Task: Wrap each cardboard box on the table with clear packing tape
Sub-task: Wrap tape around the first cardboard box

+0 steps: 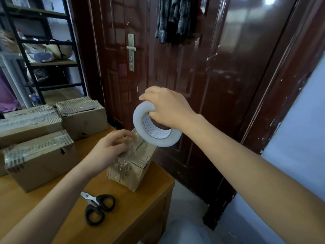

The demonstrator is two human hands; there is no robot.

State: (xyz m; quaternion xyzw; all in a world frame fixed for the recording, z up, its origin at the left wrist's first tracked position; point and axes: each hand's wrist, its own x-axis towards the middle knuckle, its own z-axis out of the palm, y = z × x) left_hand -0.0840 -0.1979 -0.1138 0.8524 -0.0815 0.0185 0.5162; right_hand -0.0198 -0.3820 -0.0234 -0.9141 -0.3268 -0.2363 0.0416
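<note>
Wrapping under way: small box (131, 166) is pressed by flat left hand (112, 148); tape roll (154, 125) is gripped by right hand (168, 110). Next, tape likely drawn around, taut.

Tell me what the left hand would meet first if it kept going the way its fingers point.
Probably the tape roll held by the right hand; the left hand points over the box toward it, though depth is unclear.

Black-handled scissors (98, 207) are laid on the wooden table (140, 205), blades closed and pointed away to the left. A dark red door (175, 59) with a metal handle plate (131, 51) is seen behind, and a plaid garment (174, 16) is hung on it. A black metal shelf (45, 50) loaded with bags is placed at the left.
</note>
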